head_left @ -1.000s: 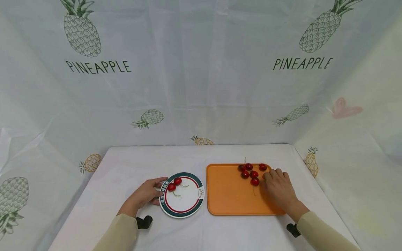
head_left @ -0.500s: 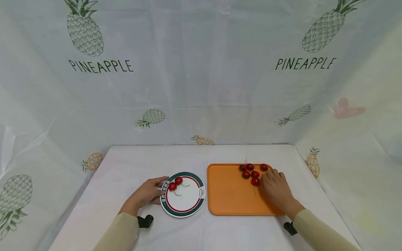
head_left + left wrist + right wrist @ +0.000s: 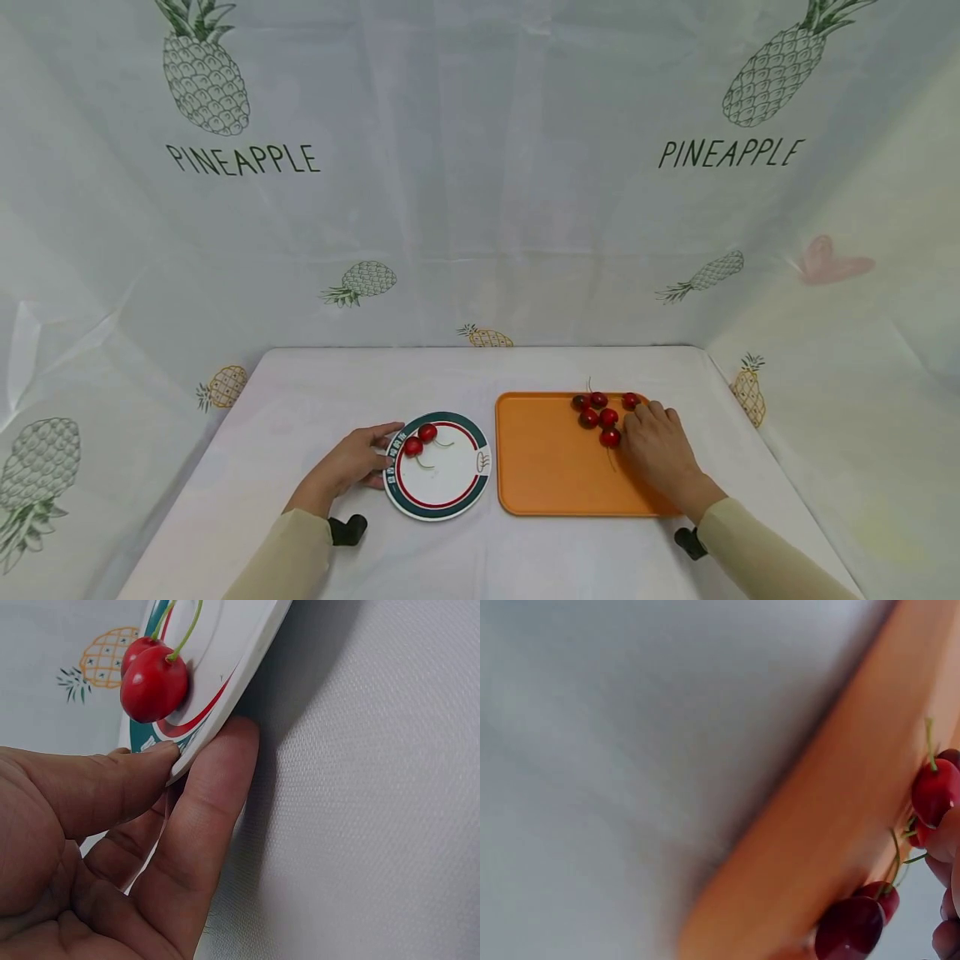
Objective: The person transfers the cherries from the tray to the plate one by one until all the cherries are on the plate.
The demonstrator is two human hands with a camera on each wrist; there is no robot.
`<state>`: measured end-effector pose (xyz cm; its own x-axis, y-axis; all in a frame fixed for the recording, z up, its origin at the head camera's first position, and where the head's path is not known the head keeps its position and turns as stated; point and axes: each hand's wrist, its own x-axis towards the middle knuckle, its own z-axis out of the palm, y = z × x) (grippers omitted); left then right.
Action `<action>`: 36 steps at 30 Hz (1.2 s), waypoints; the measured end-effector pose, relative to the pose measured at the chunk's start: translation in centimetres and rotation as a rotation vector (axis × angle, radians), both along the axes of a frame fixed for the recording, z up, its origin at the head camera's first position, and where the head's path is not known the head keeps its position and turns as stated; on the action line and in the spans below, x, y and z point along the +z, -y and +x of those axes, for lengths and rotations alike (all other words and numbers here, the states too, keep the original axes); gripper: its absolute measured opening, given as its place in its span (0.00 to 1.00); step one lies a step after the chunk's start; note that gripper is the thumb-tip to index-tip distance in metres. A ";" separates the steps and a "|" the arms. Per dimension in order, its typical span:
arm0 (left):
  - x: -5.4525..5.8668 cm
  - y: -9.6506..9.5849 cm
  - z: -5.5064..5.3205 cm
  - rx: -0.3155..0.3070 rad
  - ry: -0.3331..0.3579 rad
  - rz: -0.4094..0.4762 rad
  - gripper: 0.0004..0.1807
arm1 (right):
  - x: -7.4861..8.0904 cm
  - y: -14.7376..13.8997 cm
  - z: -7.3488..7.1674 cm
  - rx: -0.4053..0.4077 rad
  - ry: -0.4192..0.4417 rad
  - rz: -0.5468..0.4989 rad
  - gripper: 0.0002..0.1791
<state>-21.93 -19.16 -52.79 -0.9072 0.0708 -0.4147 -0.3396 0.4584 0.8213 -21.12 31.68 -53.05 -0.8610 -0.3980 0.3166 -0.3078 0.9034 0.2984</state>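
Observation:
My left hand [image 3: 348, 462] pinches the left rim of a round plate [image 3: 442, 492], thumb on top and fingers underneath. Green and red bands circle its white middle. Two red stemmed cherries rest on the plate; the nearer cherry [image 3: 154, 684] shows large in the left wrist view. Over the right end of an orange tray [image 3: 536, 467], my right hand [image 3: 663, 454] has its fingers bent around a red cherry [image 3: 610, 437]. That same cherry [image 3: 934, 793] meets a fingertip at the right edge of the right wrist view, where most of the hand is cut off.
Several more cherries [image 3: 588, 418] lie loosely grouped in the tray's far right part, some with stems. One cherry [image 3: 631, 401] sits near the far corner. A white cloth [image 3: 480, 558] covers the table, and a pineapple-printed curtain [image 3: 487, 208] hangs behind.
My right hand has shifted slightly left toward the cherry, whose stem has swung a little. The left hand and plate hold nearly still; the head view has shifted slightly.

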 end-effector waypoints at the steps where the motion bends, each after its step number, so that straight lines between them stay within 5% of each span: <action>1: 0.0 0.0 0.0 0.002 0.002 0.001 0.36 | 0.1 0.0 0.0 0.006 -0.010 -0.004 0.18; 9: -0.2 0.0 -0.1 0.006 0.007 0.012 0.36 | 1.0 0.4 -0.6 0.063 -0.073 -0.055 0.17; 18: -0.1 0.1 0.1 0.002 0.002 0.011 0.37 | 2.3 2.9 -1.2 0.122 -0.110 0.007 0.19; 36: 0.1 0.1 0.1 0.000 -0.001 -0.004 0.36 | 2.3 9.9 -2.5 0.254 -0.110 0.016 0.18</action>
<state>-21.79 -19.30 -52.68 -0.9074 0.0692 -0.4145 -0.3391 0.4618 0.8196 -23.66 21.80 -50.72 -0.6939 -0.6024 0.3945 -0.4887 0.7963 0.3565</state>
